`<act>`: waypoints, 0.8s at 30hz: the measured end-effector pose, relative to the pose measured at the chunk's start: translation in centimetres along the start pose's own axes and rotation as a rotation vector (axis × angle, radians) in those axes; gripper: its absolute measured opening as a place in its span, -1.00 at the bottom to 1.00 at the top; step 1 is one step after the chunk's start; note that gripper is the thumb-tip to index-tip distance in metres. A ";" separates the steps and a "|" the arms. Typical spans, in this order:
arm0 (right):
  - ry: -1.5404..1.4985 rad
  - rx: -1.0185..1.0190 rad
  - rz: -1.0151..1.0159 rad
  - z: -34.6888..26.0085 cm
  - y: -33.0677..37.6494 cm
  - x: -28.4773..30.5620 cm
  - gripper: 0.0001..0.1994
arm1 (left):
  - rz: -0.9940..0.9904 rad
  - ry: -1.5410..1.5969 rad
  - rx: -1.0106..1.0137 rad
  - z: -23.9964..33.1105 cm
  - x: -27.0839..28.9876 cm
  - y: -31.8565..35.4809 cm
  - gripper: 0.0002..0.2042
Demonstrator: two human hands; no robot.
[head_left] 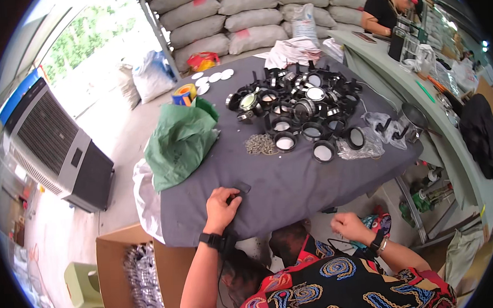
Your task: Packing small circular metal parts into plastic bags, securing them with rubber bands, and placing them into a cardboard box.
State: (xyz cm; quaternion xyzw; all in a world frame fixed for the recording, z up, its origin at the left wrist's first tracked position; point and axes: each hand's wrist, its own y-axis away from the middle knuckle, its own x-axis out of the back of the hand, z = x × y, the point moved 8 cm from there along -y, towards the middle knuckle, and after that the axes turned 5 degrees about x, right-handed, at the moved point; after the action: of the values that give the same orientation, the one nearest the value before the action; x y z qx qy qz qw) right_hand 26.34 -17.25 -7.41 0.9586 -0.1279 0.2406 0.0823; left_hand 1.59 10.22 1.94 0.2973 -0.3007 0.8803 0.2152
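My left hand [222, 209] rests at the near edge of the grey cloth-covered table, fingers curled over a small dark item that I cannot make out. Just past its fingertips lies a small flat black piece [242, 186]. My right hand [349, 226] is closed in a loose fist beyond the table's near edge, above my lap; whatever it may hold is hidden. Farther back on the table sits a heap of black round ring-shaped parts [305, 111], several with pale discs inside. A pile of small metal rings [261, 144] lies at the heap's near left.
A green woven bag [181, 138] sits on the table's left, near yellow-blue tape [184, 94] and white discs [214, 77]. Clear plastic bags [363, 147] lie at right. An open carton [169, 275] of shiny parts stands lower left, an air cooler [51, 142] beyond. Another person [381, 13] works at the side bench.
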 end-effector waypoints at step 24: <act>0.105 0.515 0.166 -12.5 -10.5 -0.7 -0.89 | 0.299 -0.548 0.402 -5.6 17.9 -13.2 0.09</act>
State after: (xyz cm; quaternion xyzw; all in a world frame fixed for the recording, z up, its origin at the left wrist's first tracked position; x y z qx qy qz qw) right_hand 23.25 -4.31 2.18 0.9204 -0.1361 0.3205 -0.1776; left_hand -6.35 27.02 15.34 0.5111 -0.2081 0.8313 -0.0668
